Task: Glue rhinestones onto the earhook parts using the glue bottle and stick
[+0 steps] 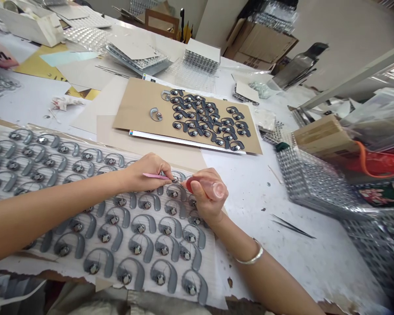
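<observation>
1. The left hand (147,173) pinches pink tweezers (156,176); the right hand (208,197) is fisted round a red-handled tool (202,186).
2. Both tips meet on one grey earhook (175,178) near the white sheet's (216,280) far edge.
3. Whether the other grey rows (134,227) are finished can't be told; dark earhooks (206,118) lie grouped on the cardboard (134,105) beyond.

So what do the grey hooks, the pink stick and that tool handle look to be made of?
Grey hooks: matte moulded plastic or rubber, by the even colour and dull sheen. Pink stick in the left hand: probably plastic or coated metal; too thin to tell. Tool handle in the right hand: clear glossy plastic with a red part, since light shines through it.
</observation>
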`<state>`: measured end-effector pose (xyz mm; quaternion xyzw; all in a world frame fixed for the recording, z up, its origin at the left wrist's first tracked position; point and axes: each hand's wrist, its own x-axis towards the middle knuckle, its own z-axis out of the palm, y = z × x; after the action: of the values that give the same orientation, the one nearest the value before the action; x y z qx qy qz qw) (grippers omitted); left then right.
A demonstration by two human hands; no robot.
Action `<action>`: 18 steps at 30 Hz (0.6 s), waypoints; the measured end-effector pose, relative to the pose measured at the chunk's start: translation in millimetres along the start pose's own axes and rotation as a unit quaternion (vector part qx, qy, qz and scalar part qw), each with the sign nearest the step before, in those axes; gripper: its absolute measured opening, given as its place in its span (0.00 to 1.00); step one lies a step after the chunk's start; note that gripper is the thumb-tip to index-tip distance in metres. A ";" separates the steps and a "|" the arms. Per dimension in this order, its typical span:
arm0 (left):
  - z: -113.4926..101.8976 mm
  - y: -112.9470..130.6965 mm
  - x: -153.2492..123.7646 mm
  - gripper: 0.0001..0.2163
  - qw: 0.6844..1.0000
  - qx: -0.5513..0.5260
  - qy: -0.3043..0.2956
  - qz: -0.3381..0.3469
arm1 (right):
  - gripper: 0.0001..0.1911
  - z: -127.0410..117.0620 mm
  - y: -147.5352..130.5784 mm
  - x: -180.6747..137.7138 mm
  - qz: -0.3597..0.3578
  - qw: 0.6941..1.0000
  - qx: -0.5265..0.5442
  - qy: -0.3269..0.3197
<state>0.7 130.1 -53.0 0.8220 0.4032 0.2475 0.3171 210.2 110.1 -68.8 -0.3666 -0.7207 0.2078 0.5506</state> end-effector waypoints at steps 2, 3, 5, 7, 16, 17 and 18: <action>-0.5 0.8 0.1 0.04 1.000 0.001 -0.004 -0.005 | 0.04 0.4 -0.1 0.1 0.001 1.000 0.004 -0.005; -0.8 1.2 0.2 0.04 1.000 0.002 -0.005 -0.009 | 0.04 0.5 0.0 0.0 0.005 1.000 0.004 -0.008; -1.4 1.8 0.6 0.04 1.000 0.005 -0.007 -0.013 | 0.04 0.4 0.6 -0.5 0.012 1.000 0.003 -0.012; -1.6 2.0 0.9 0.04 1.000 0.005 -0.007 -0.013 | 0.04 -0.3 1.7 -1.4 0.017 1.000 0.003 -0.010; -1.8 4.5 1.9 0.03 1.000 -0.010 -0.011 -0.014 | 0.06 -1.0 5.1 -2.8 0.021 0.999 0.026 -0.008; -2.0 4.7 2.2 0.03 1.000 -0.009 -0.010 -0.013 | 0.06 -0.6 4.8 -2.6 0.022 0.999 0.028 -0.012; -2.2 4.8 2.5 0.03 1.000 -0.009 -0.010 -0.013 | 0.06 -0.1 4.4 -2.3 0.022 0.999 0.030 -0.013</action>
<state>3.1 130.6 -47.6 0.8165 0.4082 0.2385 0.3313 211.9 111.2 -73.3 -0.3629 -0.7130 0.2463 0.5470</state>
